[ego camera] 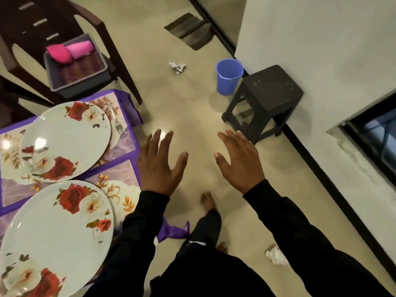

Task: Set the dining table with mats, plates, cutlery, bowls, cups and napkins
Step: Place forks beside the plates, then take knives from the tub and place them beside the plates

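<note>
Two hands hang over the bare floor, both spread flat with fingers straight and apart, holding nothing: the left hand (159,166) is just off the right edge of the tabletop (134,159), the right hand (240,162) well apart from it, nearer the black stool (265,97). Black sleeves (295,228) run back from both wrists toward the person, whose bare foot (209,202) shows on the floor between the arms.

Along the tabletop's right edge lie purple-bordered mats (126,146) with a floral marble print. A rose-patterned plate (66,142) rests on the far mat, overlapping a second plate beneath it, and a fork (117,123) lies on that mat just beside the plates, at the far right corner. Another rose-patterned plate (55,236) sits on the near mat, its rim close to the tabletop's right edge and to the left sleeve.

Beyond the far corner stands a dark brown chair (100,26) carrying a grey tray (100,69) with two pink rolled cloths (70,51) in it. On the floor, a blue bucket (229,77) stands just beside the stool against the white wall (321,39). One crumpled paper (177,67) lies near the bucket, another crumpled paper (276,256) by the right sleeve.
</note>
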